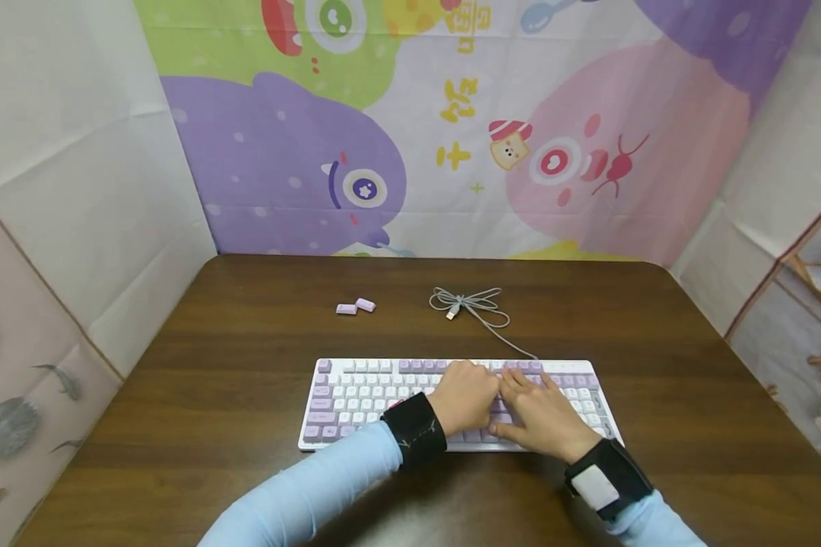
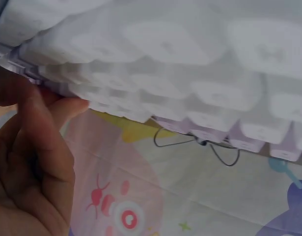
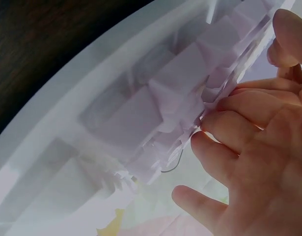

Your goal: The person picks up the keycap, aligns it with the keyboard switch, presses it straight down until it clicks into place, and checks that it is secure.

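A white and lilac keyboard (image 1: 369,444) lies flat on the desk under both hands. My left hand (image 1: 464,396) is over its middle, knuckles up and fingers bent down to the keys. In the left wrist view, the thumb and fingers of that hand (image 2: 40,147) come together at the keys, where dark shade hides whether they pinch a keycap. Just right of it, my right hand (image 1: 543,414) lies palm down with its fingers extended over the keys. The right wrist view has those fingertips (image 3: 205,140) close against lilac keycaps (image 3: 180,76).
Two loose lilac keycaps (image 1: 356,307) lie behind the keyboard, towards the left. A bundled cable (image 1: 475,304) with a USB plug runs to the keyboard's back edge. Brown desk (image 1: 212,395) surrounds it all, and a printed cloth (image 1: 431,190) hangs along the far edge.
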Demonstrator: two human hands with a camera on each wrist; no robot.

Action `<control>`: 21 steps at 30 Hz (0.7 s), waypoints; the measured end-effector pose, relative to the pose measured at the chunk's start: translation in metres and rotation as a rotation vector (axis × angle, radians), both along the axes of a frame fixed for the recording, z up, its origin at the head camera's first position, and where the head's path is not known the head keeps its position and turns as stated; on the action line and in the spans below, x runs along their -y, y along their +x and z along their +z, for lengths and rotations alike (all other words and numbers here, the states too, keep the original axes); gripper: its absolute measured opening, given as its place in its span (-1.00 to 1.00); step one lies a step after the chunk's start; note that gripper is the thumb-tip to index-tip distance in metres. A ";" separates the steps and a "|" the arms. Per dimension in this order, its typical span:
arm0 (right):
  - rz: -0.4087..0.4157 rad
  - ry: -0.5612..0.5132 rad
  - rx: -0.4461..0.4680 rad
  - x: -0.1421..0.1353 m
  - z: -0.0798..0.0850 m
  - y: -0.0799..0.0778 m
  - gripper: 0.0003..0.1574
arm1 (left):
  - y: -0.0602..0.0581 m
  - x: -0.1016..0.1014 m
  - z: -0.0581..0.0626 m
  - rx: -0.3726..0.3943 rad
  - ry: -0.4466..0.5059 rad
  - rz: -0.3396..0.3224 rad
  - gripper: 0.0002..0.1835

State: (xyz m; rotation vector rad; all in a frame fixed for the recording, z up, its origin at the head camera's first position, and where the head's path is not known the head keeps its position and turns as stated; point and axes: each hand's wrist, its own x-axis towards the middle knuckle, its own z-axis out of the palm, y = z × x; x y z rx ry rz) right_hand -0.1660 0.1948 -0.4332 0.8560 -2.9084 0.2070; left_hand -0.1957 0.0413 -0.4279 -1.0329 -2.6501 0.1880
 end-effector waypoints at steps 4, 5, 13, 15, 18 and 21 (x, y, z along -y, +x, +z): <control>0.004 -0.001 0.019 0.000 -0.001 0.001 -0.16 | 0.003 0.001 0.000 0.037 0.007 0.011 -0.74; 0.004 -0.001 0.020 0.000 -0.001 0.001 -0.16 | 0.004 0.001 0.000 0.043 0.012 0.012 -0.74; 0.012 0.004 0.022 0.001 -0.002 0.001 -0.17 | 0.005 0.003 -0.002 0.063 0.036 0.035 -0.77; 0.014 0.006 0.027 0.001 -0.003 0.001 -0.17 | 0.005 0.003 -0.003 0.075 0.035 0.043 -0.79; 0.020 0.011 0.018 0.000 -0.003 0.001 -0.19 | 0.007 0.003 -0.002 0.103 0.027 0.050 -0.73; 0.026 0.006 0.001 -0.002 -0.003 0.002 -0.20 | 0.008 0.002 -0.001 0.116 0.028 0.050 -0.64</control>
